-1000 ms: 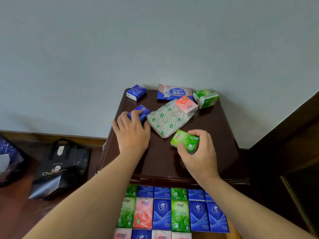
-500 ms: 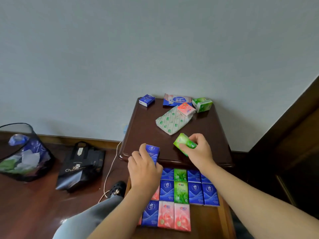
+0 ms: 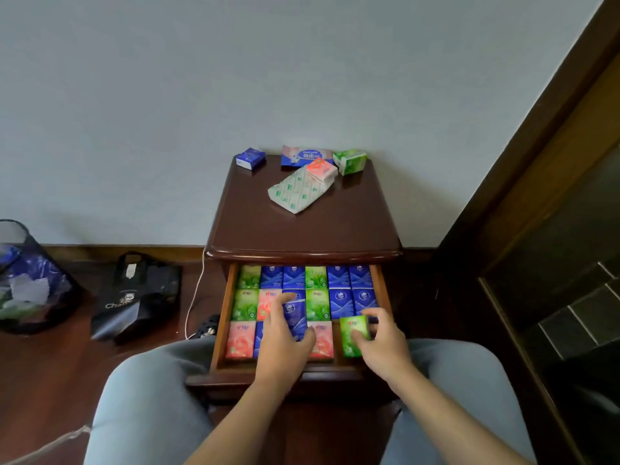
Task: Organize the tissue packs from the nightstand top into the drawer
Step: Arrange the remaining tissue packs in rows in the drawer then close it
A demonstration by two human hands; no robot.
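Nearest, two knees in pale grey cloth flank the open drawer (image 3: 221, 330), a shallow wooden box with orange-brown walls pulled out of the dark, glossy nightstand (image 3: 302, 229). Above the drawer's front row, the left hand (image 3: 285, 344) holds a blue pack (image 3: 295, 313), fingers curled round its glossy wrapper, index finger stretched forward. Just right of it, at the drawer's front right corner, the right hand (image 3: 382, 344) pinches a green pack (image 3: 354, 335) between thumb and fingers. Flat rectangular packs in green, blue and pink fill the rest of the drawer in tidy rows. Farther back, on the nightstand's top, lie a soft white pack with green print (image 3: 295, 193), a pink pack (image 3: 321, 171) resting on it, a green pack by the wall (image 3: 351, 161), a flat blue pouch (image 3: 305, 155) and a small blue pack (image 3: 250, 158).
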